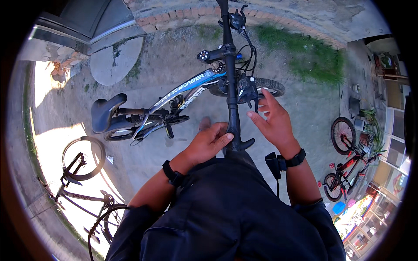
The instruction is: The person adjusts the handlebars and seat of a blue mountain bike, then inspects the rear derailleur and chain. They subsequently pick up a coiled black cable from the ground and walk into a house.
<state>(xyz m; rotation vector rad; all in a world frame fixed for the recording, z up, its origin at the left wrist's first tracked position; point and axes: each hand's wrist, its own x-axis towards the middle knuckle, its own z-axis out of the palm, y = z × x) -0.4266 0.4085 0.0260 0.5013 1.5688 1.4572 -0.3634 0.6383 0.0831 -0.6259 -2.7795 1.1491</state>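
Note:
A blue, white and black bicycle (165,98) stands in front of me with its saddle (104,114) to the left and its handlebar (230,61) running up and down through the middle of the view. My left hand (212,141) is closed on the handlebar grip at the near end, beside a short bar end. My right hand (272,117) is open, fingers apart, just right of the shifter and brake lever (248,91), with its fingertips close to the lever. Whether they touch it I cannot tell. The front wheel (274,87) shows partly behind that lever.
A dark bicycle (78,193) lies at the lower left on sunlit concrete, and a black-and-red bicycle (348,163) is at the right. A brick-edged wall (305,26) runs along the far side, with grass (313,65) at its foot. Plants (368,124) line the right side.

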